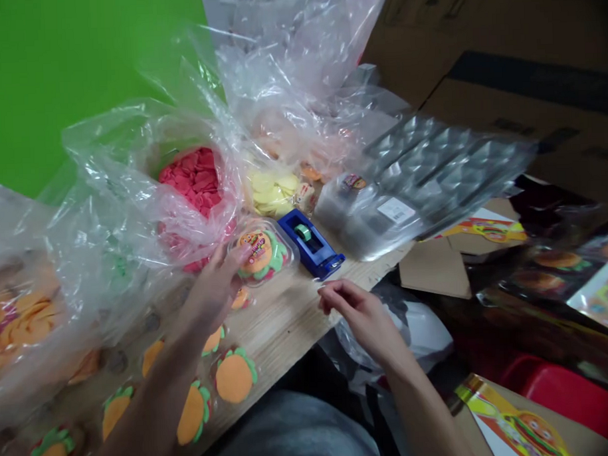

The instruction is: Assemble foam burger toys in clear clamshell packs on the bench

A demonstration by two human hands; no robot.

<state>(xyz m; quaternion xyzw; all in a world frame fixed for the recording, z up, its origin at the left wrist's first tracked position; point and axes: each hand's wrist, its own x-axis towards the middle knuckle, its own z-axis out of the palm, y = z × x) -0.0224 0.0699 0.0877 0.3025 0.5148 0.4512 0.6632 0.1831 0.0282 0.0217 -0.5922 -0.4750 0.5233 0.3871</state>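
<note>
A clear plastic box (286,250) with a burger-shaped sweet and a round printed label inside stands on the wooden table. My left hand (217,284) reaches to its left side, fingers stretched out and touching the edge. To the right of the box is a blue tape dispenser (323,259) with a greenish roll. My right hand (354,313) hovers just in front of the dispenser, thumb and fingers pinched together. Whatever is at those fingertips is too small and blurred to name. Burger-shaped sweets (236,377) in clear round cups lie in rows around my left forearm.
Plastic bags hold red pieces (195,178), pale yellow discs (273,191) and orange pieces (30,317). Stacked clear boxes (368,216) and transparent trays (441,160) stand at the right. Cardboard boxes (524,107), printed cartons (520,420) and a red stool (574,391) lie beyond the table edge.
</note>
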